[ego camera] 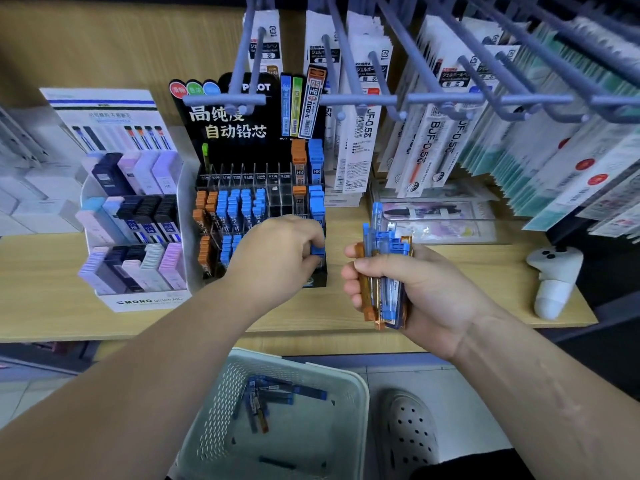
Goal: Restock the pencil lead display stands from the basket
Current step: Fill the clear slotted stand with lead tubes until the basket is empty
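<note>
Blue lead case (318, 251): it is pinched in the fingertips of the left hand, right at the bottom right corner of the black stand.
Left hand (277, 252): its fingers are curled, and the thumb and fingers squeeze the blue lead case.
Right hand (420, 289): its fingers are wrapped tight round a bunch of cases, in front of the shelf and just to the right of the black stand.
Bunch of cases (384, 271): blue ones and orange ones stand up together in the right hand.
Black stand (242, 112): it sits on the wooden shelf, and many of its little slots hold orange and blue cases.
White stand (138, 301): it is just left of the black stand, with purple, pink, black and white cases in rows.
Basket (360, 386): it is pale with lots of holes, low down between the two arms.
Loose cases (273, 398): a few lie flat on the bottom of the basket, mostly blue.
Wooden shelf (467, 271): it is light brown and holds both stands.
Hanging packs (433, 133): they hang on grey-blue hooks above the shelf, to the right.
White controller (554, 278): it lies on the shelf, far right.
Shoe (408, 431): it is white with holes, on the floor right of the basket.
</note>
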`<action>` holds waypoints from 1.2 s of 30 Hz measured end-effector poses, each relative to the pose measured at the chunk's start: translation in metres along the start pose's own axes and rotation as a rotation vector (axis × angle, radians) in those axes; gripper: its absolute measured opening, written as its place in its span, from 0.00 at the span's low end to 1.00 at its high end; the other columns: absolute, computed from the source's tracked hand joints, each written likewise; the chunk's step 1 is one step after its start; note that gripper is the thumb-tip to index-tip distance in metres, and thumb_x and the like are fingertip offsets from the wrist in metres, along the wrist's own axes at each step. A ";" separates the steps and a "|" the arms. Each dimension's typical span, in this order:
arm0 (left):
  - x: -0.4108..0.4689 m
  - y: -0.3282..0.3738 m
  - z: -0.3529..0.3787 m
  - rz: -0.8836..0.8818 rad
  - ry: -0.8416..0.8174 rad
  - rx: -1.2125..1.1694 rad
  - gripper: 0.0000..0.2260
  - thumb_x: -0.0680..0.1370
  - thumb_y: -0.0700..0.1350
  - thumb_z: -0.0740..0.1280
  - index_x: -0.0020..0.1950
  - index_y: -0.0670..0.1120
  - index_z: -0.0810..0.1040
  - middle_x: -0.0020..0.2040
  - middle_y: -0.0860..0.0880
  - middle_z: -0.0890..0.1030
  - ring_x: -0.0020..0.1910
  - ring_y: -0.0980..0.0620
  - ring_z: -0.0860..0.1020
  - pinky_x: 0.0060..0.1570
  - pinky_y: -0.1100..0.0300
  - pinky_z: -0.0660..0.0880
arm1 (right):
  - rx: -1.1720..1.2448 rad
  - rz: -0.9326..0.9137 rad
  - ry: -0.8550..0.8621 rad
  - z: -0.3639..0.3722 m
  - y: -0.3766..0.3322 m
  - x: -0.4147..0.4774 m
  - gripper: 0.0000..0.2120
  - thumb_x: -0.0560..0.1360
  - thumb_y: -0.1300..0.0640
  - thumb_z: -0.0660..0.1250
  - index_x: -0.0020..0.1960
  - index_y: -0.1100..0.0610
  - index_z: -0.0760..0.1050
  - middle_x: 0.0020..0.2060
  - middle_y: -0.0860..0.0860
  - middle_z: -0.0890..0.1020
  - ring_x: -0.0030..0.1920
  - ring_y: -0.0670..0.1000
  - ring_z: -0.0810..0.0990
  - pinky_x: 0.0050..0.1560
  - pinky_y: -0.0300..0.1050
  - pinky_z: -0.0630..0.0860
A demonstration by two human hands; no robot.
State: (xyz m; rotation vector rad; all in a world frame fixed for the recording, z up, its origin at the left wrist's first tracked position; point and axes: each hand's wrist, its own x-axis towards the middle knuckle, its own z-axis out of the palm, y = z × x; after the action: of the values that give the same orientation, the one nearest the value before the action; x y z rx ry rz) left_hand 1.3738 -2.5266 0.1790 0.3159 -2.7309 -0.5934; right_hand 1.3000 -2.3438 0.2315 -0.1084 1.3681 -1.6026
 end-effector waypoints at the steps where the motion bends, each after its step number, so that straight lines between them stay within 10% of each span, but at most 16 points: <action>1: 0.000 0.000 -0.001 -0.020 -0.006 0.000 0.06 0.71 0.40 0.75 0.45 0.47 0.82 0.37 0.55 0.75 0.39 0.52 0.74 0.42 0.53 0.77 | 0.006 0.003 0.005 0.000 0.000 0.000 0.08 0.75 0.67 0.69 0.53 0.62 0.82 0.41 0.57 0.85 0.37 0.52 0.84 0.37 0.44 0.82; 9: -0.001 0.035 -0.024 -0.509 -0.071 -0.867 0.06 0.77 0.46 0.71 0.43 0.47 0.85 0.37 0.48 0.82 0.30 0.53 0.74 0.29 0.62 0.70 | -0.036 0.005 0.012 0.004 0.002 0.003 0.07 0.74 0.66 0.70 0.51 0.61 0.82 0.42 0.59 0.86 0.39 0.53 0.85 0.38 0.44 0.82; 36: -0.027 0.009 -0.057 -0.784 -0.066 -1.125 0.05 0.73 0.31 0.69 0.43 0.39 0.82 0.32 0.43 0.81 0.30 0.51 0.78 0.29 0.62 0.75 | -0.126 -0.047 0.024 0.040 0.018 0.023 0.10 0.74 0.68 0.72 0.56 0.64 0.80 0.42 0.61 0.86 0.42 0.57 0.86 0.41 0.48 0.82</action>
State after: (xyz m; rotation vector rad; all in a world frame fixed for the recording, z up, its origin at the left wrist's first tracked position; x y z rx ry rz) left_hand 1.4182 -2.5316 0.2242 1.0196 -1.7884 -2.1565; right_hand 1.3236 -2.3859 0.2198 -0.1991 1.4945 -1.5601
